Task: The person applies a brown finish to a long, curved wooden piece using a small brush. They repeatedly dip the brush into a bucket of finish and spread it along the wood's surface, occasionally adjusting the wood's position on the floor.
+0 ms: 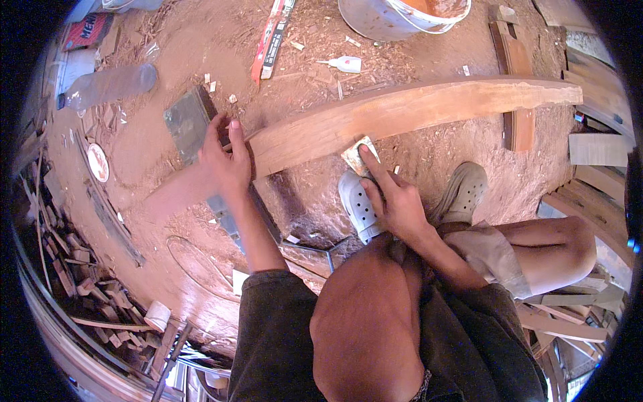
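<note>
In the head view, the plank [415,114] lies over a block [182,127] and a board [520,132]. The left hand [229,167] rests across it, grip unclear; the right hand [400,204] pinches a pad [353,159]. The plank looks stiff, fairly heavy; best held by its 2 long edges.

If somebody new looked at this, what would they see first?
Probably the long wooden plank stretching across the middle, with the person's left hand over its left part. Next might be the right hand, pinching a small pale block at the plank's near edge. After that, maybe the big bucket at the top, or the see-through bottle lying on the ground at upper left.
</note>
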